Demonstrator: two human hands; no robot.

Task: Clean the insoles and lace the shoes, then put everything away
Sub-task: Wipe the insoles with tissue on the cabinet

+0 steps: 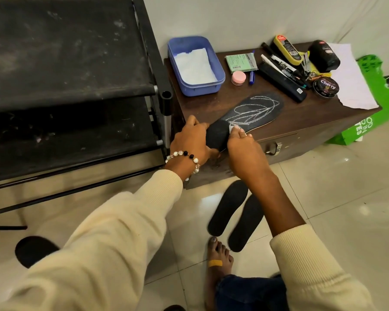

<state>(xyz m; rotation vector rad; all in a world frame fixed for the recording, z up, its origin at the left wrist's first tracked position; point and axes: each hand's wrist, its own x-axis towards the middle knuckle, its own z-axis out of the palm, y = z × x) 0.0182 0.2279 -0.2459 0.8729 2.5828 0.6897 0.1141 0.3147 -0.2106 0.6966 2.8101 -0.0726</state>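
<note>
A black insole with a white stitched pattern lies on the dark wooden chest, its heel end sticking out over the front left corner. My left hand grips that heel end. My right hand pinches a small white wipe and presses it on the insole near the heel. Two plain black insoles lie side by side on the tiled floor below the chest. No shoes or laces are visible.
A blue tub holding white paper, a green packet, a pink jar, markers, polish tins and brushes sit on the chest. A black shoe rack stands left. A green box is at right. My bare foot rests near the floor insoles.
</note>
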